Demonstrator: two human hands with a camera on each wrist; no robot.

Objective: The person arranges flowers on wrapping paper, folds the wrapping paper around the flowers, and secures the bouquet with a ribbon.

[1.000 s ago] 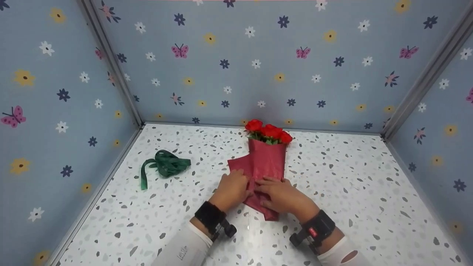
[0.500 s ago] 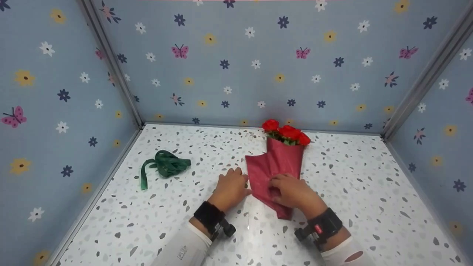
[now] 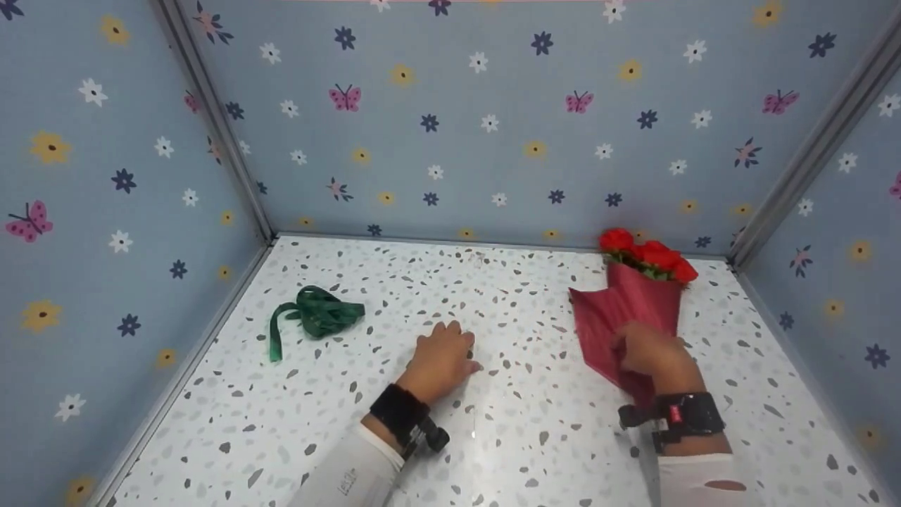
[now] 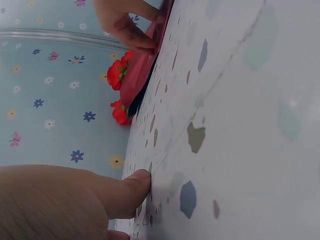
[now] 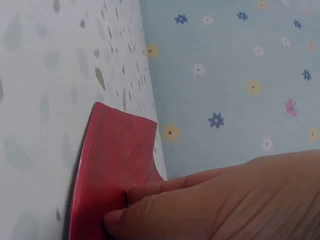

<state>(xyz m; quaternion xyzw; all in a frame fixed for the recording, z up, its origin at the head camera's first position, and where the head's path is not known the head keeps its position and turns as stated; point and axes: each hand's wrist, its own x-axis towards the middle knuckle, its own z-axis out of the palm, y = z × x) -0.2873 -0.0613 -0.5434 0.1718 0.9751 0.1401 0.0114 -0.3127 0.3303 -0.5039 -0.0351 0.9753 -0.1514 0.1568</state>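
Note:
A bouquet of red roses (image 3: pixel 651 255) in dark red wrapping paper (image 3: pixel 598 324) lies at the right of the tabletop, blooms toward the back wall. My right hand (image 3: pixel 654 355) grips the lower part of the wrapping, fingers bent over it. In the right wrist view, thumb and fingers pinch the red paper (image 5: pixel 122 150), and the roses are out of sight. My left hand (image 3: pixel 440 359) rests on the table left of the bouquet, holding nothing, its fingers relaxed. The left wrist view shows its thumb (image 4: pixel 132 190) at the table surface, with the bouquet beyond.
A bundle of dark green ribbon (image 3: pixel 320 313) lies at the left, one tail hanging toward the front. Blue flower-patterned panels (image 3: pixel 493 141) wall in the speckled white table (image 3: pixel 521 436) at the back and both sides.
My right hand has shifted the bouquet rightward across the table. My left hand has come off the wrapping paper and stays in nearly the same spot. The ribbon has not moved.

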